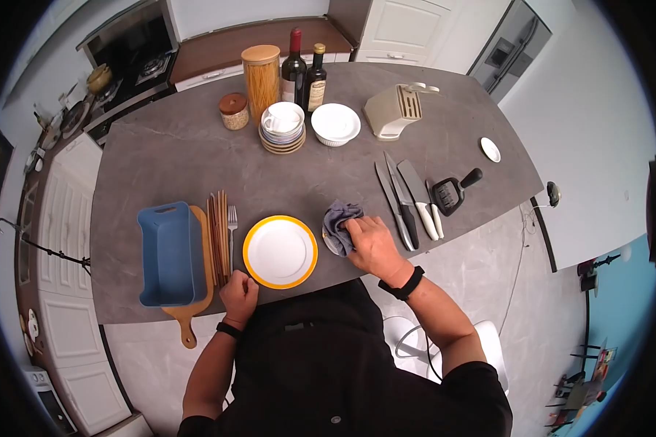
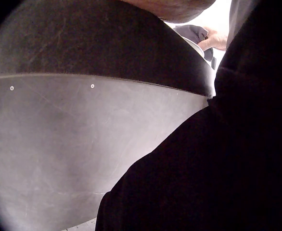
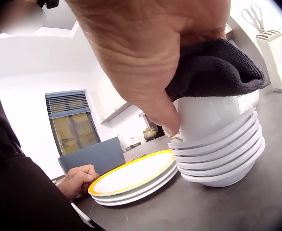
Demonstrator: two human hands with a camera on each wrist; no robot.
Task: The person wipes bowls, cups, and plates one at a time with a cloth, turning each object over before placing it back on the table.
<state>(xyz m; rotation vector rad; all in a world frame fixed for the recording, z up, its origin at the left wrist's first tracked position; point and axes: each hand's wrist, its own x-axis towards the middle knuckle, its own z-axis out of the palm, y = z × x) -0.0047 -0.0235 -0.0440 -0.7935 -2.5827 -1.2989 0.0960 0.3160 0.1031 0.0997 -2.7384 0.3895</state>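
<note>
My right hand (image 1: pixel 375 246) (image 3: pixel 141 57) grips a dark grey cloth (image 1: pixel 340 217) (image 3: pixel 218 74) at the top of a white cup (image 3: pixel 206 118). In the right wrist view the thumb lies along the cup's side. That cup stands on a stack of several white dishes (image 3: pixel 218 166). Left of it are stacked white plates with a yellow rim (image 1: pixel 280 251) (image 3: pixel 131 180). My left hand (image 1: pixel 239 294) (image 3: pixel 78 181) rests at the table's front edge beside the plates, fingers loosely curled, holding nothing. The left wrist view shows my right hand (image 2: pixel 215 40) at the cloth.
Left: blue bin (image 1: pixel 171 255) on a wooden board (image 1: pixel 188 331), chopsticks (image 1: pixel 218 233), fork (image 1: pixel 232 226). Right: knives (image 1: pixel 408 200), black-handled tool (image 1: pixel 450 195). Behind: knife block (image 1: pixel 392 113), bowls (image 1: pixel 335 124), cups on plates (image 1: pixel 283 127), bottles (image 1: pixel 294 73), jars (image 1: pixel 261 84), small white dish (image 1: pixel 490 150).
</note>
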